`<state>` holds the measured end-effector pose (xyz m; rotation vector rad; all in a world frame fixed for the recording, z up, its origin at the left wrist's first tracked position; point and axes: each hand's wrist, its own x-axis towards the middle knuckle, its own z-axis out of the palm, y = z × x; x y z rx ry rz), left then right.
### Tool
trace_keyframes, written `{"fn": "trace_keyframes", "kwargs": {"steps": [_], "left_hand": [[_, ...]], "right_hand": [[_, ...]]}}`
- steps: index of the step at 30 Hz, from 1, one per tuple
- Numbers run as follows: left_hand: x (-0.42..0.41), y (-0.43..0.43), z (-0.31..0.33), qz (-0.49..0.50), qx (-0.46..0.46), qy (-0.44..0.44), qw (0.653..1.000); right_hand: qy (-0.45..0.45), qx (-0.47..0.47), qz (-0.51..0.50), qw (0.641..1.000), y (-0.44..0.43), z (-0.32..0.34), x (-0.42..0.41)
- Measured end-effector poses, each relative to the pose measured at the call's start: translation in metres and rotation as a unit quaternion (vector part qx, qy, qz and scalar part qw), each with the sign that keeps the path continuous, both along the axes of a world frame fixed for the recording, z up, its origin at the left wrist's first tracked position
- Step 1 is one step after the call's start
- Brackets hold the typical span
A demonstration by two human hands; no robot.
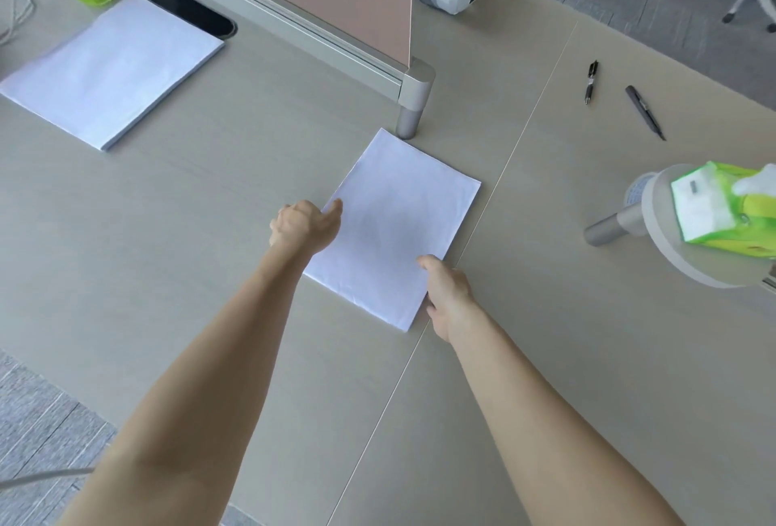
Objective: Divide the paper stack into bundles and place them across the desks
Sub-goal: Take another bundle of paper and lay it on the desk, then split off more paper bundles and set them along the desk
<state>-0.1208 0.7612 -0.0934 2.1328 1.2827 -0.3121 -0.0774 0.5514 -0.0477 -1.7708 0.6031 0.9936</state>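
**Inspector:** Surface: pale grey desk (pixel 210 210), joined to the next one along a thin seam (pixel 483 240). A partition post (pixel 413 105) stands at the junction. Where is the paper?

**Assistant:** The paper stack (pixel 113 67) lies well apart, far left on this desk. A thinner bundle (pixel 394 223) lies flat just beside the seam, its far corner near the post.

**Inspector:** Hands?

**Assistant:** The left hand (pixel 302 227) grips the bundle's left edge, thumb on the top sheet and fingers curled at the edge. The right hand (pixel 447 294) pinches the near right corner the same way. The fingers beneath are hidden.

**Inspector:** Assessment: a bundle is being set down or squared. Recommendation: press the sheets level before letting go, so none fan out. Keep the whole bundle on one side of the seam, and release both edges together. The next desk holds two pens (pixel 591 82), so a bundle placed there needs a spot apart from them.
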Motion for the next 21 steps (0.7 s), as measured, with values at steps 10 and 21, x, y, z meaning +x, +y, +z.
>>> {"fn": "trace_keyframes", "kwargs": {"steps": [10, 21], "left_hand": [[-0.015, -0.005, -0.001, 0.017, -0.034, -0.024, 0.999], [-0.030, -0.074, 0.055, 0.032, -0.027, -0.059, 0.997]], "right_hand": [[-0.007, -0.001, -0.022, 1.000, 0.008, -0.005, -0.025], [-0.020, 0.030, -0.046, 0.998, -0.075, 0.024, -0.015]]}}
